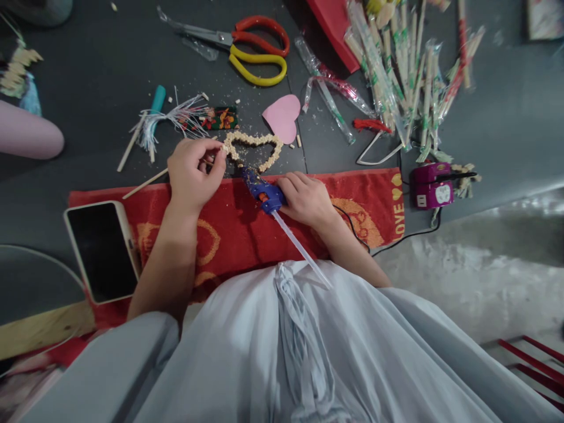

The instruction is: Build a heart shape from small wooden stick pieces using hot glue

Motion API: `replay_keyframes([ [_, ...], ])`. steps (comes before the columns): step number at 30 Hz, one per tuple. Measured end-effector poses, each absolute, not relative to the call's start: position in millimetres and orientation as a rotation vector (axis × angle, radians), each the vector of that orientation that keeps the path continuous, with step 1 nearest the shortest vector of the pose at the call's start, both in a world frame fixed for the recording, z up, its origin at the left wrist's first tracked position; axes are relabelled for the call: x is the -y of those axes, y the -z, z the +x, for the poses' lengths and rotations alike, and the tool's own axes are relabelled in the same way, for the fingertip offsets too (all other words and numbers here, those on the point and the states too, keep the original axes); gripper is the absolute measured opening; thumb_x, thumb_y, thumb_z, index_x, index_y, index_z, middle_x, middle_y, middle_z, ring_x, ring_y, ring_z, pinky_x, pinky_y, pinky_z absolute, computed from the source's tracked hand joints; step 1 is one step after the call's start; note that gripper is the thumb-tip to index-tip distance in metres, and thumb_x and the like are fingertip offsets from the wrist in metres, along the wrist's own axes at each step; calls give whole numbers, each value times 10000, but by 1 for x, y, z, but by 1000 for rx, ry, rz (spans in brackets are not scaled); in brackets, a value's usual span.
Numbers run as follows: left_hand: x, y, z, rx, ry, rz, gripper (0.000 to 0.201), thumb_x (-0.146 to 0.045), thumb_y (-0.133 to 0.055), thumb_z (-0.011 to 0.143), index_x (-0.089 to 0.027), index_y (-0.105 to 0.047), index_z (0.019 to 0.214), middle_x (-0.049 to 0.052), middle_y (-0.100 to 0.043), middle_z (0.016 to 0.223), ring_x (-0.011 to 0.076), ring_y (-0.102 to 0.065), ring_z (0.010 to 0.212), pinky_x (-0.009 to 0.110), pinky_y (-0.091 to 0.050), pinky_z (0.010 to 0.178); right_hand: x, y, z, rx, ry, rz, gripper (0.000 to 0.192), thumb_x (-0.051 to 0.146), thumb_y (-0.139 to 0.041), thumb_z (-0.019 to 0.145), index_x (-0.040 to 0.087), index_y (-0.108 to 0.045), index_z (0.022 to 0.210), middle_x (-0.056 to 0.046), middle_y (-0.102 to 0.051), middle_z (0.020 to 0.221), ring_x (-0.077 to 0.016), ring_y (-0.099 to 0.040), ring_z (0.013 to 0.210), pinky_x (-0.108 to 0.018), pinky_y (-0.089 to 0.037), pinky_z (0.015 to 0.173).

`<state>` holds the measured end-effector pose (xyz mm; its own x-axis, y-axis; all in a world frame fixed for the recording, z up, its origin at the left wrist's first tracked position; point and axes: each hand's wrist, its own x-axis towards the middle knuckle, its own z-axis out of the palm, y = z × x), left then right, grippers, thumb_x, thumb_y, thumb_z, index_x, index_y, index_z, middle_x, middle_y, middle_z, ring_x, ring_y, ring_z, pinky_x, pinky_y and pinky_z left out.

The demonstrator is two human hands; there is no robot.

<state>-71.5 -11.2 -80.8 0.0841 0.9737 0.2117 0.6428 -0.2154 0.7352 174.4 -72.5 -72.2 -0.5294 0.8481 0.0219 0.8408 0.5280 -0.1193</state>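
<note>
My right hand (306, 197) is wrapped round a blue hot glue gun (267, 197), with a long clear glue stick (302, 249) poking out of its back end toward my clothing. The gun's nozzle points at a heart-shaped outline (253, 140) built from small pale stick pieces, lying on the dark table. At the outline's left edge, my left hand (196, 167) pinches a small pale piece (224, 149) between thumb and forefinger. A thin wooden stick (145, 183) runs under that hand. A pink paper heart (284, 117) lies just beyond the outline.
A red towel (238, 235) covers the front edge, with a phone (103, 252) at left. Scissors (258, 50) lie at the back. Wrapped chopsticks (409, 76) are heaped at right, near a purple power adapter (434, 185). A black cord (409, 236) trails rightward.
</note>
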Motion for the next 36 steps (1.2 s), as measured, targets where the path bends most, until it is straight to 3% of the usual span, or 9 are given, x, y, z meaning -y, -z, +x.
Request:
replay_keyframes([
  [13, 11, 80, -71, -1573, -967, 1923, 186, -423, -627, 873, -271, -684, 964, 49, -667, 830, 217, -638, 833, 359, -510, 779, 72, 70, 174, 2676, -131, -1469, 403, 471, -426, 1013, 136, -650, 1007, -127, -697, 923, -240, -586, 865, -330, -396, 692],
  [18, 10, 85, -72, -1618, -973, 1902, 226, -456, -606, 884, -273, -694, 984, 46, -675, 844, 195, -625, 772, 343, -497, 719, 75, 66, 188, 2639, -237, -1413, 349, 435, -458, 991, 145, -650, 1002, -127, -704, 921, -238, -608, 855, -330, -409, 721],
  [22, 10, 87, -72, -1644, -986, 1870, 253, -482, -579, 903, -274, -698, 986, 34, -663, 801, 178, -606, 716, 353, -472, 697, 79, 51, 206, 2562, -366, -1410, 351, 431, -423, 987, 170, -647, 1059, -88, -712, 827, -218, -627, 749, -314, -393, 647],
  [28, 9, 74, -72, -1660, -878, 1791, 286, -527, -561, 917, -301, -706, 1014, 15, -636, 722, 162, -581, 655, 337, -432, 622, 88, 29, 233, 2398, -478, -1601, 348, 444, -464, 942, 202, -590, 1158, -105, -739, 925, -234, -661, 775, -333, -454, 665],
  [32, 12, 60, -73, -1676, -793, 1795, 201, -410, -616, 873, -234, -711, 897, -7, -564, 611, 133, -484, 540, 328, -389, 594, 97, 27, 258, 2254, -429, -1694, 396, 503, -536, 882, 218, -548, 1157, -97, -720, 959, -235, -660, 782, -349, -493, 678],
  [36, 22, 57, -74, -1656, -700, 1766, 164, -364, -641, 848, -223, -710, 892, -4, -618, 632, 136, -506, 548, 304, -384, 579, 104, 35, 280, 2161, -357, -1854, 422, 447, -562, 870, 209, -511, 1215, -134, -702, 1035, -282, -678, 882, -408, -525, 749],
])
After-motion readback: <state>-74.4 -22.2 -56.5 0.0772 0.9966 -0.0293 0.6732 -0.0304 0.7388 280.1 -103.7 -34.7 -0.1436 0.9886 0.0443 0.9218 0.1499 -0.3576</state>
